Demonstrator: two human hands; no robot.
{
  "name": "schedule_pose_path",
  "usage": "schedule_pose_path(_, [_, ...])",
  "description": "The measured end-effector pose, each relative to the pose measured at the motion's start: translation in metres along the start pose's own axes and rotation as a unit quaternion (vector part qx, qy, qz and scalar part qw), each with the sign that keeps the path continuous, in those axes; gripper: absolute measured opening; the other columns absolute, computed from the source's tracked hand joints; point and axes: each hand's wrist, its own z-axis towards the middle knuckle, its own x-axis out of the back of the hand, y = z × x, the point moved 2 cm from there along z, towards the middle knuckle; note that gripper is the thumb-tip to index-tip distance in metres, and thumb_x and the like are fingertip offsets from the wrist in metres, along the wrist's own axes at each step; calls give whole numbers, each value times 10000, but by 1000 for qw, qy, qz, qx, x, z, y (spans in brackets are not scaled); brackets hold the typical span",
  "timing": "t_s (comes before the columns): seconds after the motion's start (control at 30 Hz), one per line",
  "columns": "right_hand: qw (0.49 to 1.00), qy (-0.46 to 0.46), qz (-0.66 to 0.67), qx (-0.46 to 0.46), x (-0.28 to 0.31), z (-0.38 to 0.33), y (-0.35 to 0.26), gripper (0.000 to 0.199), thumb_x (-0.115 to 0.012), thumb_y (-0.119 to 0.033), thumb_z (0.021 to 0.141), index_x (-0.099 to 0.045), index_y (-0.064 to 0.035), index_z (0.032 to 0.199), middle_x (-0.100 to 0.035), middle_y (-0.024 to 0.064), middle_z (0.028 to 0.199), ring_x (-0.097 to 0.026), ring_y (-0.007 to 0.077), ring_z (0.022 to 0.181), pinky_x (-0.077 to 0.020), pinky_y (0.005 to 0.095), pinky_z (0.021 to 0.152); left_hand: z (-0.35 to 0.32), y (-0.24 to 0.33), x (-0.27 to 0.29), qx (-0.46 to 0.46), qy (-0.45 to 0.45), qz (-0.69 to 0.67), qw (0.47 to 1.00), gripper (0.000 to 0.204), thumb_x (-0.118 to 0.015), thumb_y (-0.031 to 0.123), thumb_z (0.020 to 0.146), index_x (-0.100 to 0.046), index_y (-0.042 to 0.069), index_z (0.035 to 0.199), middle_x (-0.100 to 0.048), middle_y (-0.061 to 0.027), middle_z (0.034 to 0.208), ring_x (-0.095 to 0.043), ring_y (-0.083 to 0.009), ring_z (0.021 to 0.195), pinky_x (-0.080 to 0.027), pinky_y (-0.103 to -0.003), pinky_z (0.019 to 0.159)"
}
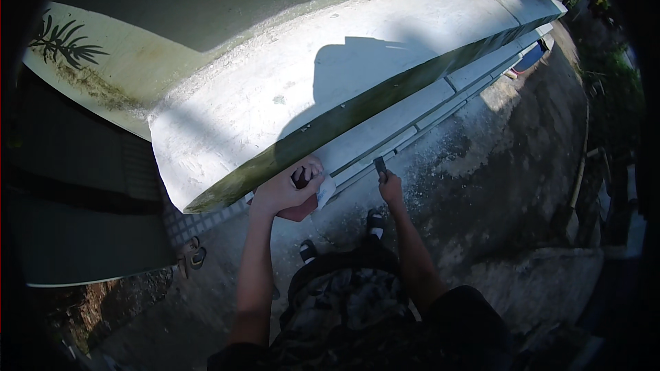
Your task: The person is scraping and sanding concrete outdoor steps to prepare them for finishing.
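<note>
My left hand (285, 191) is closed, its fingers curled round a dark opening or dark part of a reddish-brown object (300, 212). That object's exact kind is hard to make out in the shade. A crumpled white piece (325, 191) with faint markings, paper or plastic, sticks out beside the left fingers. My right hand (390, 188) is closed round a small dark flat object (380, 164), roughly rectangular, which points up and away from the fist. The hands are apart, both on the near side of a pale ledge (234, 117).
Below the ledge's mossy edge (357, 113), narrow pale steps (405, 106) run toward the far right. Sandals (198, 257) lie on the ground at left. A dark sheet-like surface (89, 227) fills the lower left. A blue object (529, 58) is near the steps' far end.
</note>
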Motion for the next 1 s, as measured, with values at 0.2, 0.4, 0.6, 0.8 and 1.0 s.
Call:
schedule_pose_path(0.2, [999,-34,-17,7,11,5,3,244,-481,-188,864,-567,38,828,-580,263,707,-561,448,713,-443,503,627,2,-2,-1,-13,-2,0,1000,126,-647,96,697,-573,42,785,-569,-53,729,-550,-150,654,-432,-257,630])
schedule_pose_path(0.4, [999,-27,-5,30,8,5,8,226,-492,-165,859,-565,26,763,-588,213,672,-581,402,672,-449,449,605,0,-4,-2,4,-15,3,1000,130,-643,154,758,-585,74,843,-552,-7,728,-506,-95,653,-414,-219,624])
schedule_pose_path(0.6, [998,-65,19,-4,12,0,7,262,-493,-190,859,-581,57,840,-587,259,745,-559,445,767,-440,483,694,0,-5,-4,6,-14,18,1000,130,-647,146,741,-590,75,833,-566,-11,717,-523,-95,641,-422,-224,613])
schedule_pose_path(0.8, [961,-155,177,-147,26,-15,-26,229,-499,-176,883,-555,34,811,-560,81,586,-557,153,535,-439,336,434,-1,-4,-4,-31,-2,45,999,132,-651,124,717,-587,61,813,-574,-33,720,-554,-118,645,-434,-237,611])
schedule_pose_path(1.0, [952,-109,263,-111,8,-19,-31,204,-499,-151,883,-525,35,803,-545,73,584,-518,154,412,-414,302,357,3,-1,-5,-53,6,33,998,136,-652,103,689,-577,45,786,-560,-54,691,-560,-159,626,-437,-252,602])
